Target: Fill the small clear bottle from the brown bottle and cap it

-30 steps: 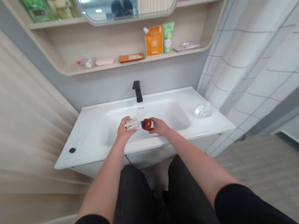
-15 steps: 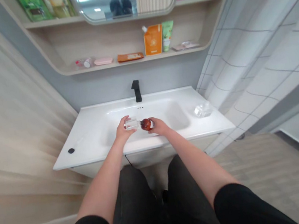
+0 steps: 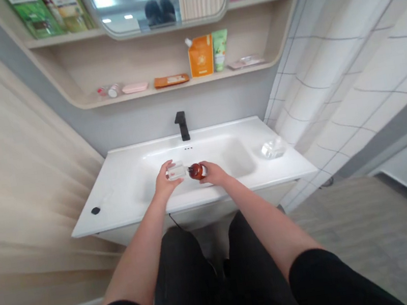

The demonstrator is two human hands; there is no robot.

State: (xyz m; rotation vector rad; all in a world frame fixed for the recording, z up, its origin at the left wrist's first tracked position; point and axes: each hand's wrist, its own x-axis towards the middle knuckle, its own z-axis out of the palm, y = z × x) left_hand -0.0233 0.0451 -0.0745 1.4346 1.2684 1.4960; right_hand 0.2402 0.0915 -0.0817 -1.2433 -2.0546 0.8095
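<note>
Over the front of the white sink basin, my left hand is wrapped round a clear, square-looking bottle. My right hand grips a brown bottle, which is tilted with its dark neck toward the clear one. The two bottle mouths meet or nearly meet; whether they touch is too small to tell. Any liquid passing between them cannot be made out.
A black faucet stands behind the basin. Clear plastic items lie on the right counter, a black stopper on the left. Above, a shelf holds an orange pouch, a green tube and several small items.
The camera view has shifted slightly, so the shelf and its items appear a little further left. Both hands keep their hold on the bottles in nearly the same pose.
</note>
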